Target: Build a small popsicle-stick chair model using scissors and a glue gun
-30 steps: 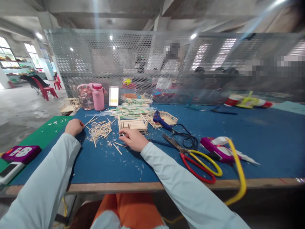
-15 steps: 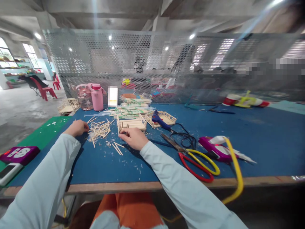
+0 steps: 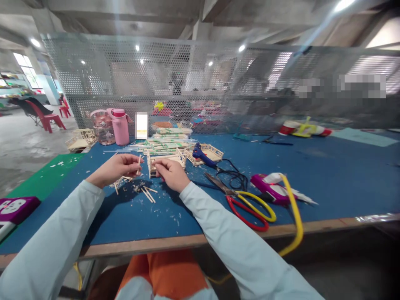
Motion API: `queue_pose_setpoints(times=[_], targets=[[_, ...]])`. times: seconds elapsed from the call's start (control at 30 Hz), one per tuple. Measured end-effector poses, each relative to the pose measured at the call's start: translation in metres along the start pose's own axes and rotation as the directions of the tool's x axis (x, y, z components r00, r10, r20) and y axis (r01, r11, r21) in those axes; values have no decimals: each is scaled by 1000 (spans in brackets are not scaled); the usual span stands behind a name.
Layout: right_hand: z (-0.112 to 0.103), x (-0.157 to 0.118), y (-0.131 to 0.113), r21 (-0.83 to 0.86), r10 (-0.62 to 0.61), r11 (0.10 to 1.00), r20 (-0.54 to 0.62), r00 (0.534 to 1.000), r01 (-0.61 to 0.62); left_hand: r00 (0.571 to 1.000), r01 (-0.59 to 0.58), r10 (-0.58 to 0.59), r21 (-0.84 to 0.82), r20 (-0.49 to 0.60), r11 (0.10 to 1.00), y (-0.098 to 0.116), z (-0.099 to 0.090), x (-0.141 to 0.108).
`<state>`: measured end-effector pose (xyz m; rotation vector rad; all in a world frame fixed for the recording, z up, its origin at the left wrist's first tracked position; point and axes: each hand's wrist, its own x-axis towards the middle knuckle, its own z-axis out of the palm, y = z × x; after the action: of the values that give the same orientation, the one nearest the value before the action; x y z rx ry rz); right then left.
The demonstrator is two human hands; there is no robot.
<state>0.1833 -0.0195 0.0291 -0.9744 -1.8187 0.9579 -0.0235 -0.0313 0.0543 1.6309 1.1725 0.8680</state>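
Observation:
My left hand (image 3: 120, 168) is raised over the table, its thumb and fingers pinched on a short wooden stick (image 3: 139, 164) that points upward. Beneath it lies a pile of loose short sticks (image 3: 117, 188), largely hidden by the hand. My right hand (image 3: 171, 173) is closed, fingertips together at the near side of a small frame built of wooden sticks (image 3: 149, 166). Whether those fingertips grip the frame or a small piece cannot be made out. A few separate sticks (image 3: 148, 195) lie on the table between my forearms.
Behind the frame are bundled sticks (image 3: 170, 143) and a second stick frame (image 3: 212, 153) with a blue glue gun (image 3: 203, 156) leaning on it. Scissors (image 3: 250, 208) and a purple-white tool (image 3: 275, 189) with a yellow strap lie right. Pink bottles (image 3: 120, 129) stand back left.
My left hand has lifted from the stick pile and moved right, now with a stick in its fingers. My right fingertips have shifted slightly up along the frame. The view has turned slightly right.

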Motion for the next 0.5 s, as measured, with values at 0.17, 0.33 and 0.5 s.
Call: queue_pose_setpoints(times=[0.17,0.33,0.5], targets=[[-5,0,-6,186,16,982,88,996,-32,993,-58,61,-33,102,998,-1,33,3],[-10,-1,-7,116,-40,993,114,993,27,993,-64,50,125,110,990,-2,30,6],[-7,1,2,-183,-45,981,110,993,65,884,326,37,673,-465,664,-24,-29,11]])
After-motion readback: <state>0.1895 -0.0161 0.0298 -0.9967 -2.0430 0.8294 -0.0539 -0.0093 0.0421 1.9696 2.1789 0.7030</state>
